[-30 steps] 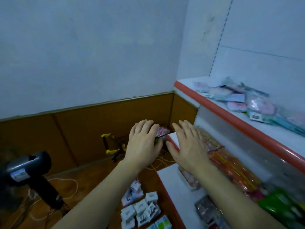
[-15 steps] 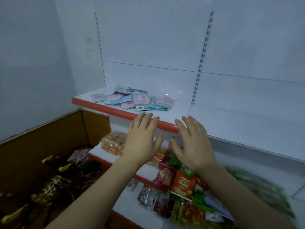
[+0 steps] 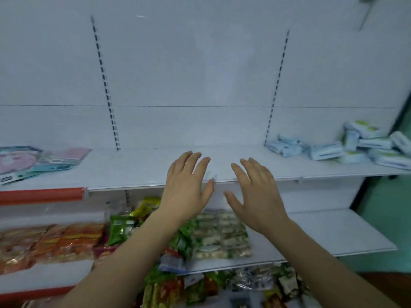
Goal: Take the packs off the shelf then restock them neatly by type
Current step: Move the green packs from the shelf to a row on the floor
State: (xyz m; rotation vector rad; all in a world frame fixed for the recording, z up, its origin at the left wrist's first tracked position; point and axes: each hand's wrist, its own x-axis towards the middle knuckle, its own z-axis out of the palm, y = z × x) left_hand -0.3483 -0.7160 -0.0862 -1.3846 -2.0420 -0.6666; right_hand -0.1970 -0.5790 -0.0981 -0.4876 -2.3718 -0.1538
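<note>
White shelving (image 3: pixel 200 85) fills the background, its upper shelf (image 3: pixel 138 170) bare in the middle. Nothing is held by the left hand (image 3: pixel 185 187) or the right hand (image 3: pixel 255 196); both are raised with fingers spread, backs to the camera, in front of the shelf's edge. Pink and teal flat packs (image 3: pixel 33 161) are piled at the shelf's left end, white and blue packs (image 3: pixel 355 147) at its right. Green, orange and clear snack packs (image 3: pixel 218 234) are crowded on the lower shelves.
</note>
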